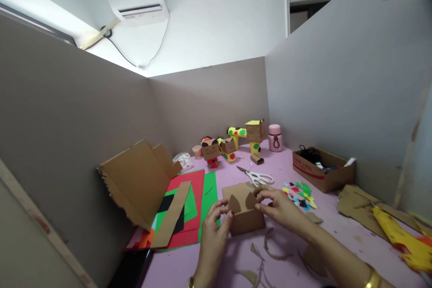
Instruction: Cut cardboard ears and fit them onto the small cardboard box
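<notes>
A small brown cardboard box [247,223] sits on the table in front of me. Against its top front edge stand two pointed cardboard ears, a left ear [234,204] and a right ear [250,200]. My left hand [216,225] has its thumb and fingers closed at the left ear's outer edge, beside the box. With bent fingers, my right hand [278,207] pinches the right ear at its outer side. Behind the box lie white-handled scissors [258,177], blades apart. Curled cardboard scraps [259,265] are scattered in front of it.
Coloured sheets [211,193] and a large folded cardboard piece [138,180] are on the left. Cardboard-headed figures [211,150] and a pink flask [275,138] stand at the back. An open box [324,171], paper cutouts [300,193] and a yellow glue gun [393,229] are on the right.
</notes>
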Demonstrator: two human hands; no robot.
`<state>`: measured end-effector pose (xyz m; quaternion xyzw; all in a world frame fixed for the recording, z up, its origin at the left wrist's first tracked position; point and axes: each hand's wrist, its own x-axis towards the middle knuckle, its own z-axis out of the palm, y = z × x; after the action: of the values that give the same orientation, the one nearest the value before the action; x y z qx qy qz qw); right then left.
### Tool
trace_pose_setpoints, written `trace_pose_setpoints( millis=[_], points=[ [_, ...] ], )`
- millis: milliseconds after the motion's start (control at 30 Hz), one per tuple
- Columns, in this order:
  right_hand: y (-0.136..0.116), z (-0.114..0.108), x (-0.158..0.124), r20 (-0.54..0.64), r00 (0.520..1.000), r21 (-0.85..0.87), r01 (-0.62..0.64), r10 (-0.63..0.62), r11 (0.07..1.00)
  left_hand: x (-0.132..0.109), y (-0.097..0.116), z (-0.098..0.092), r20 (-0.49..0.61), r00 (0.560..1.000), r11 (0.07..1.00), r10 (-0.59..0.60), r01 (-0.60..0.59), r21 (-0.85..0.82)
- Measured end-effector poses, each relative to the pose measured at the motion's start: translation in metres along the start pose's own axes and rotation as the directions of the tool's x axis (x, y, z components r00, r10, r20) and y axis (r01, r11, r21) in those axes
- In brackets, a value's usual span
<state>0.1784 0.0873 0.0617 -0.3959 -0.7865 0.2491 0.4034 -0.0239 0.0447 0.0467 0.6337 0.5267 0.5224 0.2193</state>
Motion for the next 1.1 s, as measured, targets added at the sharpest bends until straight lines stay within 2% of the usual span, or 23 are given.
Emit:
trace_pose_setpoints(
  millis=[433,1100],
  points=[
    [-0.0021,-0.0015,0.0019,0.032,0.997,-0.004,0.070,-0.070,0.998,-0.0013,-0.0031,0.0000,-0.004,1.000,1.000,0.000,0.000,-0.008],
    [-0.0038,-0.0004,-0.0002,0.006,0.999,-0.049,0.031,-0.031,0.998,-0.0014,0.0041,-0.0049,0.021,0.999,0.998,-0.044,0.045,-0.046]
  ],
)
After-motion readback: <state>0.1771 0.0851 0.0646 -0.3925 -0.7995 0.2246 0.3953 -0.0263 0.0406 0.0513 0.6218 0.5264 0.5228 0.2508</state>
